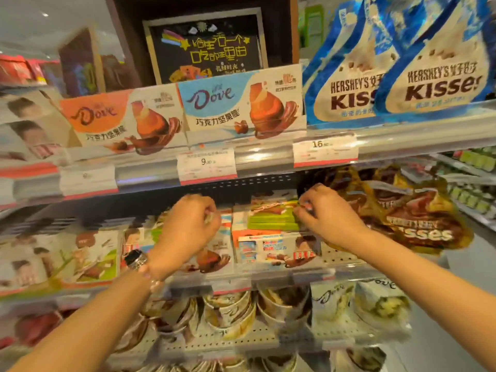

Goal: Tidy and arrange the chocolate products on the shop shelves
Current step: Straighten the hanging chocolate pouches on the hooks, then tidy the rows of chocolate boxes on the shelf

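Working the middle shelf (279, 272) right now, everything placed off the green chocolate box (271, 220). My right hand (326, 213) has its grip pinched on that box's right end, with the brown Kisses bags (410, 218) slumped just right of it. My left hand (188, 224) is curled just left of the box, and I can't tell if it's holding anything. The Dove boxes (241, 103) on the shelf above look lined up already; I'd say this row is half sorted, and the bags need straightening.
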### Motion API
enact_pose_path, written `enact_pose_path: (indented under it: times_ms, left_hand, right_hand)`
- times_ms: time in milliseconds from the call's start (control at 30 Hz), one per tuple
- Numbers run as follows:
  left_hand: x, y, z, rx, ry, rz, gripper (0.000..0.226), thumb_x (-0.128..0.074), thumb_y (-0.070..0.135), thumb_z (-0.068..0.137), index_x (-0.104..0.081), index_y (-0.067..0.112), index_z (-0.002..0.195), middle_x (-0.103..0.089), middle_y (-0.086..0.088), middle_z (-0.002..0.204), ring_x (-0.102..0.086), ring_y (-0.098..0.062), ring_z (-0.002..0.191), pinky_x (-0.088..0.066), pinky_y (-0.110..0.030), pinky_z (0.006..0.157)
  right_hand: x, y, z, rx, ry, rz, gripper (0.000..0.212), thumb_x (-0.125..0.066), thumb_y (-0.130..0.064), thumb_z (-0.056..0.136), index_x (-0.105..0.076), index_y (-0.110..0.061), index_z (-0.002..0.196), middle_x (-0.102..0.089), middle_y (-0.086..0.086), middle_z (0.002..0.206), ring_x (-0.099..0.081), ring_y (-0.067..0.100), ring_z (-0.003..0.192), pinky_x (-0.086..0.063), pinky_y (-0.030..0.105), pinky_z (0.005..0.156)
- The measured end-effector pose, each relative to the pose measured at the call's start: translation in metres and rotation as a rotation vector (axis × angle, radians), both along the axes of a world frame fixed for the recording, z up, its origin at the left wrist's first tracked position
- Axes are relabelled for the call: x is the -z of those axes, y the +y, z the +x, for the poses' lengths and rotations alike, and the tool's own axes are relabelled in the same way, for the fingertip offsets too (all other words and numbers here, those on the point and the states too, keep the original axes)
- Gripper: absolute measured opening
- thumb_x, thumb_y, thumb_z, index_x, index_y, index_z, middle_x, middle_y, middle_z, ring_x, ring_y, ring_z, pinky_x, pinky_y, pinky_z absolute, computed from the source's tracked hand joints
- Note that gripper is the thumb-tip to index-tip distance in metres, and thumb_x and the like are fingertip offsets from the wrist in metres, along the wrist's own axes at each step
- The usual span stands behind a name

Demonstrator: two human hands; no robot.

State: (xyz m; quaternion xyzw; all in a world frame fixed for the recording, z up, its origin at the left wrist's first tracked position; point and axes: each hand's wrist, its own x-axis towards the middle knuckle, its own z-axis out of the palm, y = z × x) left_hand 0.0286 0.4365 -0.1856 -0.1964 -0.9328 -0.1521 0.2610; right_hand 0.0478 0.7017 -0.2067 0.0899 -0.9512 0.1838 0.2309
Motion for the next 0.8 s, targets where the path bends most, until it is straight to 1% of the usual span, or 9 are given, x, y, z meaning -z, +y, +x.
enact_pose_path:
  times_ms: [100,233,300,367,500,633,667,733,800]
  left_hand:
    - [0.004,-0.024,-0.026,-0.265,-0.122,-0.237,0.053,-0.053,0.053,0.083,-0.063,0.005,0.103,-0.061,-0.018,0.106,-0.053,-0.035,0.101,-0.048,-0.040,0.082]
    - [0.010,-0.042,-0.042,-0.420,-0.402,-0.250,0.112,-0.020,0.094,0.058,-0.058,0.008,0.119,-0.053,-0.019,0.128,-0.049,-0.039,0.117,-0.043,-0.043,0.091]
    - [0.012,-0.046,-0.049,-0.373,-0.486,-0.217,0.118,-0.018,0.098,0.049,-0.060,0.011,0.117,-0.057,-0.014,0.127,-0.055,-0.035,0.111,-0.046,-0.039,0.087]
    - [0.010,-0.047,-0.056,-0.348,-0.522,-0.204,0.113,-0.028,0.097,0.050,-0.059,0.014,0.121,-0.057,-0.011,0.129,-0.057,-0.033,0.110,-0.048,-0.036,0.086]
    - [0.002,-0.047,-0.069,-0.344,-0.613,-0.263,0.113,-0.043,0.092,0.049,-0.050,0.016,0.131,-0.047,-0.010,0.140,-0.051,-0.030,0.119,-0.044,-0.036,0.094]
    - [-0.013,-0.054,-0.072,-0.307,-0.852,-0.021,0.127,-0.067,0.084,0.026,-0.047,0.017,0.132,-0.051,-0.008,0.134,-0.055,-0.026,0.111,-0.046,-0.040,0.095]
    - [-0.019,-0.053,-0.070,-0.301,-0.912,0.017,0.134,-0.071,0.081,0.022,-0.042,0.017,0.136,-0.048,-0.008,0.137,-0.052,-0.028,0.115,-0.044,-0.041,0.096]
    - [-0.023,-0.054,-0.071,-0.301,-0.987,0.031,0.135,-0.075,0.074,0.022,-0.038,0.015,0.138,-0.044,-0.009,0.141,-0.047,-0.030,0.122,-0.043,-0.040,0.094]
    - [-0.026,-0.054,-0.069,-0.315,-0.994,0.068,0.126,-0.077,0.069,0.021,-0.048,0.013,0.130,-0.051,-0.011,0.135,-0.051,-0.030,0.119,-0.044,-0.036,0.084]
  right_hand:
    - [0.005,-0.022,-0.018,0.254,-0.164,0.089,0.068,-0.041,-0.065,0.085,-0.059,-0.006,0.115,-0.050,0.015,0.125,-0.047,0.033,0.114,-0.042,0.041,0.088]
    - [0.007,-0.044,-0.033,0.349,-0.408,0.039,0.106,-0.022,-0.089,0.066,-0.060,-0.006,0.120,-0.040,0.018,0.141,-0.039,0.036,0.126,-0.035,0.048,0.098]
    - [0.005,-0.049,-0.039,0.356,-0.448,0.007,0.109,-0.022,-0.093,0.059,-0.064,-0.005,0.110,-0.042,0.020,0.141,-0.038,0.037,0.128,-0.037,0.045,0.099]
    - [0.003,-0.051,-0.043,0.387,-0.470,-0.037,0.104,-0.033,-0.093,0.056,-0.064,-0.007,0.104,-0.045,0.017,0.139,-0.039,0.036,0.128,-0.039,0.043,0.093]
    - [-0.004,-0.050,-0.050,0.442,-0.563,-0.092,0.116,-0.047,-0.093,0.046,-0.050,-0.011,0.128,-0.041,0.014,0.142,-0.036,0.036,0.130,-0.036,0.046,0.101]
    - [-0.016,-0.046,-0.060,0.332,-0.725,-0.258,0.126,-0.068,-0.077,0.045,-0.030,-0.008,0.143,-0.031,0.016,0.149,-0.028,0.036,0.137,-0.027,0.049,0.111]
    - [-0.018,-0.046,-0.062,0.303,-0.775,-0.314,0.121,-0.072,-0.071,0.045,-0.034,-0.006,0.140,-0.041,0.016,0.143,-0.037,0.034,0.131,-0.033,0.047,0.107]
    - [-0.022,-0.047,-0.064,0.240,-0.874,-0.396,0.082,-0.076,-0.060,0.058,-0.051,-0.006,0.115,-0.061,0.009,0.104,-0.058,0.024,0.096,-0.047,0.035,0.078]
    - [-0.026,-0.049,-0.065,0.220,-0.943,-0.418,0.052,-0.073,-0.055,0.067,-0.051,-0.012,0.086,-0.056,0.002,0.078,-0.053,0.015,0.070,-0.039,0.028,0.055]
